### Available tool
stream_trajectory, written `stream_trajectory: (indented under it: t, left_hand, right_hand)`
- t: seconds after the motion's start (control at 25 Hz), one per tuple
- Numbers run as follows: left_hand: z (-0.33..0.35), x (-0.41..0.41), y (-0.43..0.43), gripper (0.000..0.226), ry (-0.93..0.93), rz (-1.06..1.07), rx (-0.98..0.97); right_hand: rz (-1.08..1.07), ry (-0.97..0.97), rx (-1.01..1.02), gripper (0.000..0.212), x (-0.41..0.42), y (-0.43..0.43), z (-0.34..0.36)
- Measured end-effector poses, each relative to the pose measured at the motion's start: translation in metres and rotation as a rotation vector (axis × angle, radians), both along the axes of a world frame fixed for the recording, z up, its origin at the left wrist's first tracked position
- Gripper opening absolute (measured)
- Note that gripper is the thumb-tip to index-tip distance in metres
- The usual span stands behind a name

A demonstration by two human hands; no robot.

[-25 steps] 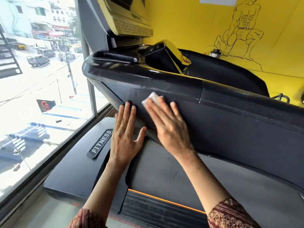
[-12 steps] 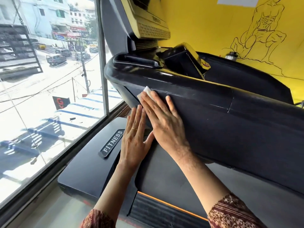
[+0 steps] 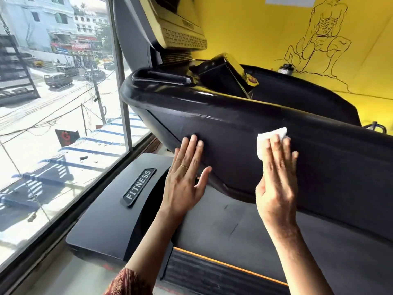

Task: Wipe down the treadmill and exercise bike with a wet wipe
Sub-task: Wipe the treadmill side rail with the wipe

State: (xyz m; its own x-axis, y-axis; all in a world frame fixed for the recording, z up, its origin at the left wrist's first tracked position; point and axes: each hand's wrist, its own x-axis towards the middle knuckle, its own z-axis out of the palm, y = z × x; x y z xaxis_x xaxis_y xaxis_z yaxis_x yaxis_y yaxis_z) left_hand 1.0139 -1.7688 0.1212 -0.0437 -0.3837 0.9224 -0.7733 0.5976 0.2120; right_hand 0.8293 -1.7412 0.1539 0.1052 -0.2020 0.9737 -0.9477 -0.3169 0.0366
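You're wiping the treadmill [image 3: 102, 226]: your right hand [image 3: 276, 177], fingers straight, presses the wet wipe [image 3: 269, 139] flat on the dark console panel [image 3: 234, 133]. Your left hand [image 3: 185, 179] rests open at the panel's lower left. Next, probably sweep right, keeping pressure even.

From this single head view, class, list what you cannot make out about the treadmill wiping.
Wet wipe: mostly hidden under the flat fingers of the right hand, head view.
Console: its screen is cut off by the top edge.
Small capped object by the yellow wall: too small to identify.
Treadmill: its right side runs off the right edge.
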Motion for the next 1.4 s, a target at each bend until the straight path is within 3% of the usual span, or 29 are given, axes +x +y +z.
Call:
stream_trajectory:
  t: [0.12, 0.24, 0.4, 0.48, 0.64, 0.76, 0.88, 1.0, 1.16, 1.24, 1.4]
  left_hand:
    - [0.022, -0.028, 0.0, 0.052, -0.026, -0.077, -0.056]
    - [0.047, -0.053, -0.001, 0.051, -0.067, -0.133, -0.094]
    - [0.068, -0.089, 0.002, 0.05, -0.152, -0.17, -0.123]
    - [0.073, -0.102, 0.002, 0.05, -0.177, -0.177, -0.137]
    - [0.084, -0.131, -0.003, 0.047, -0.192, -0.183, -0.2]
    - [0.088, -0.153, -0.002, 0.044, -0.224, -0.211, -0.244]
    - [0.087, -0.169, 0.0, 0.043, -0.241, -0.182, -0.275]
    - [0.083, -0.19, 0.006, 0.042, -0.244, -0.194, -0.271]
    - [0.086, -0.227, 0.006, 0.036, -0.27, -0.232, -0.301]
    - [0.088, -0.254, 0.007, 0.034, -0.262, -0.238, -0.311]
    - [0.082, -0.307, 0.016, 0.032, -0.244, -0.246, -0.336]
  right_hand:
    - [-0.084, 0.059, 0.089, 0.046, 0.005, 0.0, 0.031]
    - [-0.151, 0.077, 0.143, 0.045, -0.008, -0.002, 0.05]
    - [-0.333, -0.326, 0.072, 0.041, -0.099, 0.002, 0.058]
    - [-0.277, -0.391, 0.107, 0.041, -0.11, 0.0, 0.056]
    - [-0.04, -0.123, 0.127, 0.04, -0.071, 0.001, 0.054]
    - [-0.08, -0.027, 0.108, 0.041, -0.111, 0.01, 0.045]
    - [-0.201, -0.31, 0.08, 0.044, -0.177, 0.025, 0.02]
    - [-0.155, -0.577, 0.109, 0.051, -0.194, 0.028, 0.017]
    - [-0.021, -0.242, 0.186, 0.047, -0.168, 0.024, 0.031]
    - [-0.07, -0.185, 0.174, 0.043, -0.201, 0.028, 0.031]
    - [-0.188, -0.605, 0.055, 0.042, -0.29, 0.041, 0.016]
